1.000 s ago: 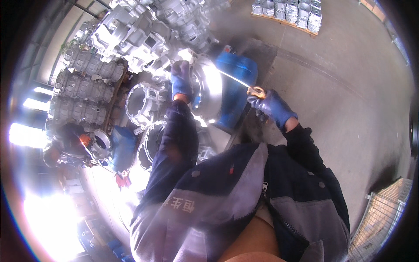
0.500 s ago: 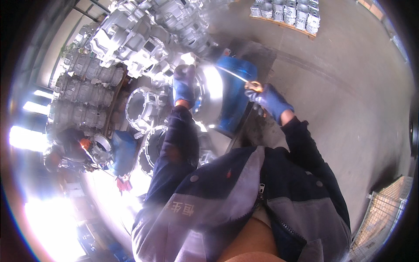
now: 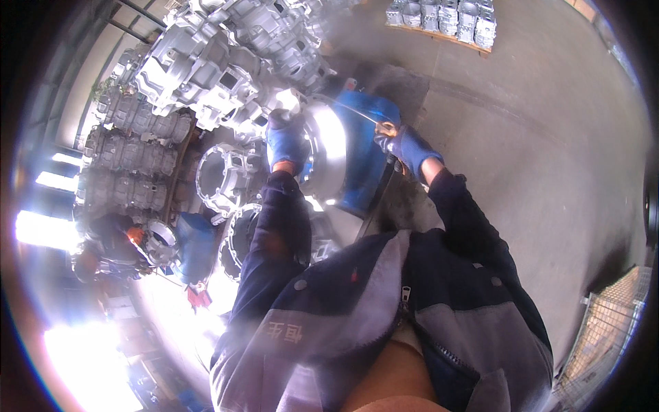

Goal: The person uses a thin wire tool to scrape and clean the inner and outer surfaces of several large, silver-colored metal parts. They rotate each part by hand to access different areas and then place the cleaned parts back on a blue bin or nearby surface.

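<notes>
A round, bright silver cast-metal housing rests against a blue barrel-like stand in front of me. In its blue glove, my left hand grips the housing's left edge, fingers curled over it. My right hand, gloved too, is closed around the tan handle of a long thin metal tool. The tool's shaft slants up and left above the blue stand toward the housing's top; glare hides where its tip ends. Nearer me on the left, two ring-shaped castings sit close to my left forearm.
Large silver castings are piled at the far left, with rows of grey ones beyond. Another person works at the left by a second blue stand. A loaded pallet lies far off; a wire cage stands right.
My right hand has moved left toward the housing, pushing the tool's shaft further across it. My left hand keeps its place on the housing. The whole view has shifted slightly.
</notes>
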The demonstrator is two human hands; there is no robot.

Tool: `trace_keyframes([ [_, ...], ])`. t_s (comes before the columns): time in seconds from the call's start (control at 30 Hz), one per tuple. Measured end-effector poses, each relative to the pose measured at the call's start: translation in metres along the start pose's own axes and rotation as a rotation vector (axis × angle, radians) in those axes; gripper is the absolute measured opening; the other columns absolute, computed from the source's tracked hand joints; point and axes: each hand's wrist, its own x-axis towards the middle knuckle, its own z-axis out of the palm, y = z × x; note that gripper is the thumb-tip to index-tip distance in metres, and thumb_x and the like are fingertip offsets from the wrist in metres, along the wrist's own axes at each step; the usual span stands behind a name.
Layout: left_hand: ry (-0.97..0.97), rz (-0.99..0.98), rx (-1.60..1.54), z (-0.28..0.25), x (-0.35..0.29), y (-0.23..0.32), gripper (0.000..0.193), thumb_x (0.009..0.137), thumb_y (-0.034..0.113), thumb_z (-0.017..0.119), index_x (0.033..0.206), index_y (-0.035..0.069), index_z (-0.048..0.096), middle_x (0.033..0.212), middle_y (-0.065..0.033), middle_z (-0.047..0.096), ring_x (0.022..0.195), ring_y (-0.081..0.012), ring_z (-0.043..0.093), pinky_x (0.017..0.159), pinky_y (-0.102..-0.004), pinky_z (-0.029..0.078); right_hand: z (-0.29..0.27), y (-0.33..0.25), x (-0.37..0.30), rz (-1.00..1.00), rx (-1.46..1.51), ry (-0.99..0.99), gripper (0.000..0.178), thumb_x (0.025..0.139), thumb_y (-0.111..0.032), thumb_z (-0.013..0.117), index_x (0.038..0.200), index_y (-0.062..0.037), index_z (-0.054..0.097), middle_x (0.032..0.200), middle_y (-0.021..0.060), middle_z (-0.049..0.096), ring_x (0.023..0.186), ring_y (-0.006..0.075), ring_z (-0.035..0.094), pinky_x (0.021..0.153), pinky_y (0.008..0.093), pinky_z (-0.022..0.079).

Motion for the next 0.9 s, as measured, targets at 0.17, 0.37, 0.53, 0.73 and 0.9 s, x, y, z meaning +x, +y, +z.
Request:
trace_keyframes([
  [0.17,0.009,-0.052,-0.007,-0.002,0.000,0.000,0.031,0.081,0.009,0.071,0.107,0.007,0.054,0.085,-0.0027,0.061,0.071,-0.0119,0.056,0.064,-0.0284,0.048,-0.001,0.001,-0.006,0.110,0.140,-0.031,0.035,0.092,-0.034,0.066,0.117,-0.0113,0.064,0.068,0.0006,0.059,0.055,0.0109,0.054,0.050,0.0298,0.044],
  [0.37,-0.006,-0.007,-0.035,-0.006,0.006,-0.011,0.032,0.079,0.015,0.073,0.105,0.005,0.057,0.084,-0.0049,0.063,0.072,-0.0132,0.057,0.066,-0.0297,0.049,0.000,0.005,-0.002,-0.012,0.047,-0.061,0.031,0.092,-0.035,0.066,0.109,-0.0095,0.066,0.066,0.0009,0.057,0.055,0.0110,0.054,0.049,0.0308,0.044],
  [0.53,0.018,-0.029,-0.014,-0.006,0.007,-0.009,0.032,0.078,0.011,0.073,0.105,0.005,0.057,0.086,-0.0040,0.063,0.072,-0.0120,0.058,0.065,-0.0286,0.049,-0.005,0.016,0.006,0.095,0.033,-0.028,0.030,0.091,-0.033,0.067,0.111,-0.0107,0.065,0.067,0.0011,0.058,0.052,0.0115,0.053,0.047,0.0302,0.043],
  [0.73,0.010,-0.047,-0.136,-0.005,0.003,-0.001,0.031,0.078,0.008,0.072,0.105,0.006,0.057,0.084,-0.0029,0.063,0.068,-0.0107,0.057,0.061,-0.0277,0.049,-0.004,0.020,0.008,0.008,-0.054,-0.042,0.031,0.090,-0.031,0.068,0.113,-0.0113,0.064,0.070,0.0026,0.060,0.060,0.0118,0.056,0.056,0.0309,0.045],
  [0.9,0.014,-0.115,-0.101,-0.002,-0.001,0.009,0.035,0.081,-0.002,0.073,0.109,0.010,0.054,0.086,0.0005,0.061,0.071,-0.0081,0.054,0.060,-0.0231,0.044,-0.011,0.006,0.005,0.096,-0.127,-0.119,0.039,0.090,-0.022,0.062,0.127,-0.0084,0.059,0.128,0.0101,0.052,0.117,0.0239,0.050,0.097,0.0369,0.041],
])
